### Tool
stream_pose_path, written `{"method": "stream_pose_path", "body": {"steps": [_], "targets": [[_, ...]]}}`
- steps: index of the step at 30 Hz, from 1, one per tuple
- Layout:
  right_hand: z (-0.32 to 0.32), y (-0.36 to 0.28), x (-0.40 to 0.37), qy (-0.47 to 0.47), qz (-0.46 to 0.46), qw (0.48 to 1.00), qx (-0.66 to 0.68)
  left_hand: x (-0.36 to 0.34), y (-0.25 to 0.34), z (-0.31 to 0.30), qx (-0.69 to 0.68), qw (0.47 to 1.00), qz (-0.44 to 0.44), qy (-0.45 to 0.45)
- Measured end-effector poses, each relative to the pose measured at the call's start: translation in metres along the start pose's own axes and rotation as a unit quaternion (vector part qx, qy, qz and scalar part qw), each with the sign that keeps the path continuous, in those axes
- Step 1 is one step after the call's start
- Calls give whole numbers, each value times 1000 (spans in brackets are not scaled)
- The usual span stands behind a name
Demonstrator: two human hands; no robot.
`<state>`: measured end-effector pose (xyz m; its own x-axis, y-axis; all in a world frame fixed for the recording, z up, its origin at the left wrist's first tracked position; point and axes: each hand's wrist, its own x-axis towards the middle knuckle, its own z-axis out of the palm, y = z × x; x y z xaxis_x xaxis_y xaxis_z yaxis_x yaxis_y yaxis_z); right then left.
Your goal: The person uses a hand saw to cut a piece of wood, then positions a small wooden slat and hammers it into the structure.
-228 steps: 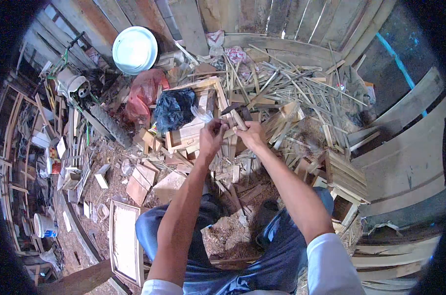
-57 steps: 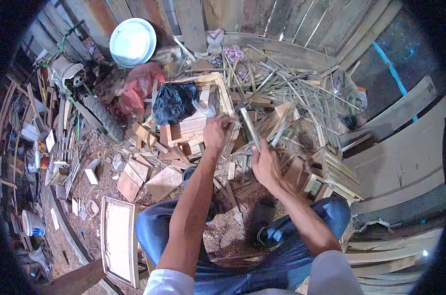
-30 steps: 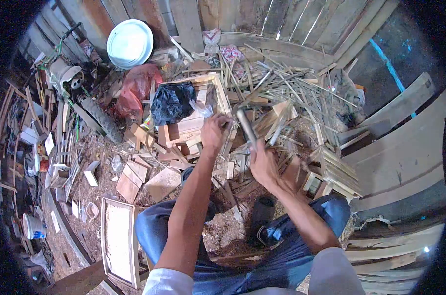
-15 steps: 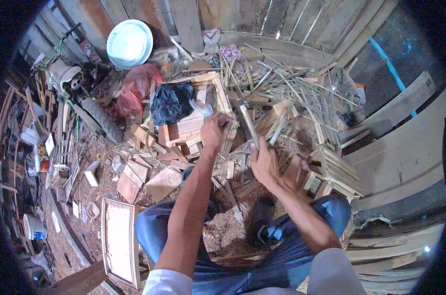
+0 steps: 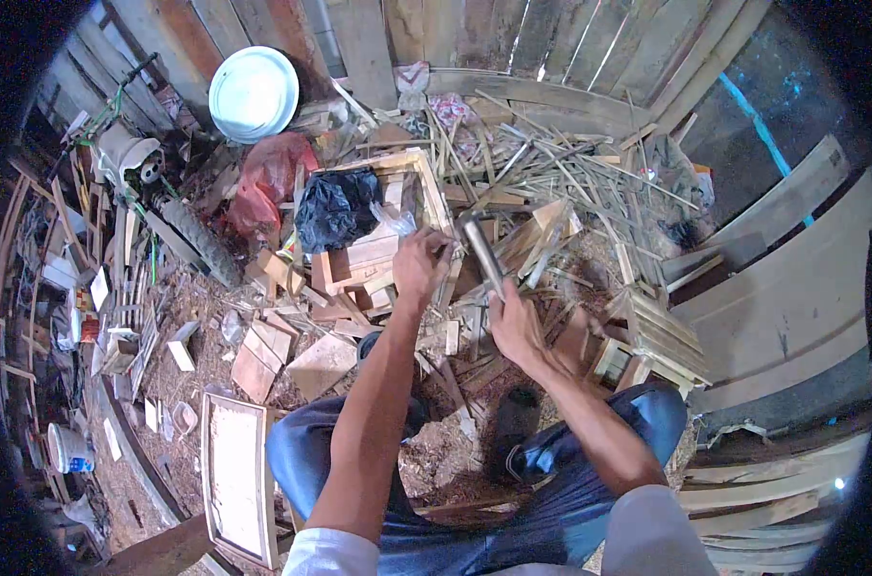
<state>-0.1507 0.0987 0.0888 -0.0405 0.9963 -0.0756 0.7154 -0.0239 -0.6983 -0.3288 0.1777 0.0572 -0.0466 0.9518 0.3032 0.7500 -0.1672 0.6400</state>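
Observation:
My right hand [image 5: 519,324] is wrapped round the handle of a hammer [image 5: 485,257], whose head points up and away, close to my left hand. The fingers of my left hand [image 5: 423,263] are pinched together at the right side of a shallow wooden box [image 5: 433,189]; anything between them is too small to make out. Inside the box lie a black plastic bag [image 5: 336,207] and a small clear plastic bag [image 5: 394,221]. The box rests tilted on scrap wood before my knees.
Thin wood strips [image 5: 561,154] are heaped at the back right. A slatted wooden piece [image 5: 655,334] stands by my right knee, a framed panel [image 5: 235,480] by my left. A red plastic bag [image 5: 271,182] and a white basin [image 5: 254,94] lie behind; loose boards [image 5: 262,359] cover the floor.
The hammer's head has swung slightly down and toward me in my right hand. My left hand stays at nearly the same spot, still pinched.

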Motion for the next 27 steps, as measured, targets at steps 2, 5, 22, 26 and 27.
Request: {"method": "stream_pose_path", "body": {"steps": [2, 5, 22, 26, 27], "targets": [[5, 2, -5, 0, 2, 1000, 1, -1, -1, 1, -20, 1000, 22, -1], [13, 14, -3, -18, -19, 1000, 8, -2, -2, 5, -4, 1000, 27, 1], [26, 25, 0, 68, -83, 994, -16, -1, 1, 5, -8, 994, 74, 79], [28, 30, -2, 61, -63, 996, 28, -3, -4, 5, 7, 999, 40, 14], [27, 29, -1, 72, -103, 992, -14, -2, -3, 6, 7, 999, 47, 25]]}}
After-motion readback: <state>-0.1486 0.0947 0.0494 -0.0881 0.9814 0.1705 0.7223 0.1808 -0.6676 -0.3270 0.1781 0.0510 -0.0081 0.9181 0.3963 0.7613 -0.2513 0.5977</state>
